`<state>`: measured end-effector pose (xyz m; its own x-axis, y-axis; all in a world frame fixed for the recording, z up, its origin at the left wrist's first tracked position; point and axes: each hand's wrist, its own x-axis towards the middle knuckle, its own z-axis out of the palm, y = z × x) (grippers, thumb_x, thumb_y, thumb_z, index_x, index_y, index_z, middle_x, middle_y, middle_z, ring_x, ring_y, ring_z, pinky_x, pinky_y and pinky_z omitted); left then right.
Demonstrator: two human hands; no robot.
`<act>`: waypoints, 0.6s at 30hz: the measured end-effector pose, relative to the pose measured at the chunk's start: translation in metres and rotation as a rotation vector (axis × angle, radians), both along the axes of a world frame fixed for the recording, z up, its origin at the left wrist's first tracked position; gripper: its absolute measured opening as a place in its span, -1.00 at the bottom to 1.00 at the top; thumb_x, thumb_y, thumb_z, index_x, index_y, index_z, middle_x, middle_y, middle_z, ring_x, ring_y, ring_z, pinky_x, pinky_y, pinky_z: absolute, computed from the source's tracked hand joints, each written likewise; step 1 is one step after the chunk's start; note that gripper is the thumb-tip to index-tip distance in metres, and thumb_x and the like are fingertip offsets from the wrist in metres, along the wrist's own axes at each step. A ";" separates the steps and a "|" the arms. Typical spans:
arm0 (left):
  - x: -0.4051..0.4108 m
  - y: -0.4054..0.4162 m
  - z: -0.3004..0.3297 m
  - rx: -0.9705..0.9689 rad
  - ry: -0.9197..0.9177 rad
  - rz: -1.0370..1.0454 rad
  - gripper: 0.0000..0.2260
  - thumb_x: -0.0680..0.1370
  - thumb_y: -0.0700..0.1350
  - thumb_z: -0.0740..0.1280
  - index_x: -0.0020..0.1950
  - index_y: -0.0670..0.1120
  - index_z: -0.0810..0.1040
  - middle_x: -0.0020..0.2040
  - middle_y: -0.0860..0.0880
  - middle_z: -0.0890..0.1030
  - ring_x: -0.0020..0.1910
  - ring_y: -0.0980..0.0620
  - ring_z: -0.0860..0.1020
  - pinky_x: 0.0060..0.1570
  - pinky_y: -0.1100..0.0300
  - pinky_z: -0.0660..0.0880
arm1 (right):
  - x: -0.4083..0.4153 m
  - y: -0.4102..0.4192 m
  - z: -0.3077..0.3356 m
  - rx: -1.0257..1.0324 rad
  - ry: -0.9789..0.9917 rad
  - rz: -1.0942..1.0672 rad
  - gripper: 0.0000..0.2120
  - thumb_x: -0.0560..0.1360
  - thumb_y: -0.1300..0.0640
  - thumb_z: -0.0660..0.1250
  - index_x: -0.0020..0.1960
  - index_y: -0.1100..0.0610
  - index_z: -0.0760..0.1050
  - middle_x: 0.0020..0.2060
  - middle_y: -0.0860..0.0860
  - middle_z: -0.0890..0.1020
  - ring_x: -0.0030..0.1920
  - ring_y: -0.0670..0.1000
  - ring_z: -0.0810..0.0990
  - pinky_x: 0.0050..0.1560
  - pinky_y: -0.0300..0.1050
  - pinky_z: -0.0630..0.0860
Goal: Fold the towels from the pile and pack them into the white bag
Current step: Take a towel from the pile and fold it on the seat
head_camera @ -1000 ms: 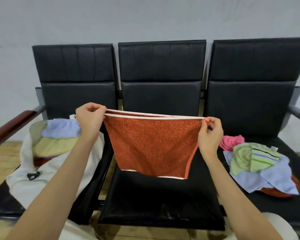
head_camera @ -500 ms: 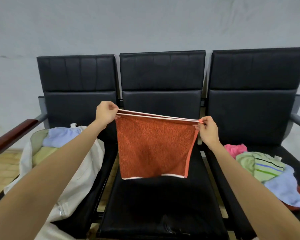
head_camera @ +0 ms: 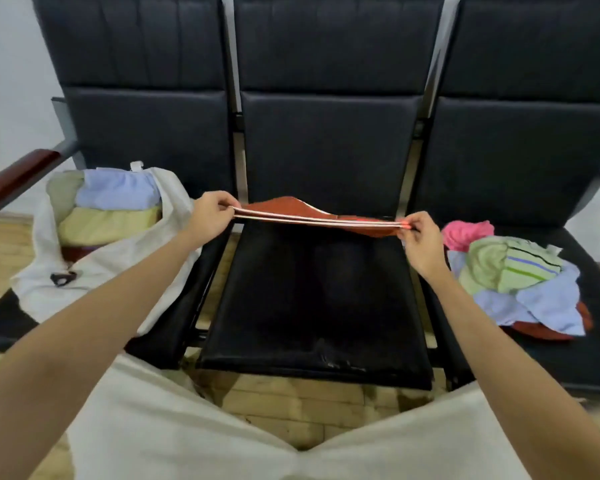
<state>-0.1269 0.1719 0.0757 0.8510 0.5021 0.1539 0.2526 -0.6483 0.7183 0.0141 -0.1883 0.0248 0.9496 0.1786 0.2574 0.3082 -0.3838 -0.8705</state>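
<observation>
Both hands — left (head_camera: 211, 216), right (head_camera: 419, 239) — pinched towel (head_camera: 312, 216) taut over seat (head_camera: 312, 306); bag (head_camera: 94, 265) left, pile (head_camera: 520, 275) right.

Middle seat (head_camera: 312, 306) bare; bag (head_camera: 94, 271) left, pile (head_camera: 520, 271) right.

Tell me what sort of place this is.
Probably a waiting room or lobby: a row of joined black padded seats with a wooden armrest, against a bare pale wall, on a wood-block floor.
</observation>
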 end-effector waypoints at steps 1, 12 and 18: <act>-0.012 -0.001 -0.020 0.027 0.061 -0.019 -0.78 0.46 -0.38 0.25 -0.16 -0.11 0.62 -0.20 -0.07 0.62 -0.22 0.08 0.56 -0.14 0.25 0.44 | -0.008 -0.004 -0.019 -0.069 0.027 0.012 -0.55 0.46 0.47 0.21 -0.16 -0.12 0.41 -0.11 0.12 0.61 -0.09 -0.02 0.64 0.03 0.06 0.57; -0.138 -0.033 -0.145 0.122 0.433 -0.181 -0.81 0.47 -0.38 0.25 -0.19 -0.17 0.61 -0.15 -0.11 0.63 -0.09 -0.06 0.59 -0.06 0.23 0.40 | -0.095 -0.016 -0.085 -0.461 0.409 0.297 -0.74 0.50 0.40 0.31 -0.25 0.10 0.42 -0.22 0.17 0.60 -0.44 -0.11 0.62 -0.40 -0.27 0.57; -0.153 -0.035 -0.157 0.318 0.557 -0.267 -0.88 0.44 -0.31 0.30 -0.15 -0.15 0.60 -0.07 -0.11 0.53 0.00 -0.11 0.54 0.05 0.08 0.47 | -0.117 -0.018 -0.089 -0.576 0.438 0.402 -0.89 0.48 0.30 0.38 -0.17 0.15 0.51 -0.27 0.07 0.61 -0.39 -0.09 0.62 -0.46 -0.34 0.50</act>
<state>-0.2797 0.1371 -0.0815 0.9341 0.2677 -0.2363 0.3312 -0.8969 0.2930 -0.1030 -0.2066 -0.0638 0.7782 0.5168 -0.3568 0.1954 -0.7392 -0.6446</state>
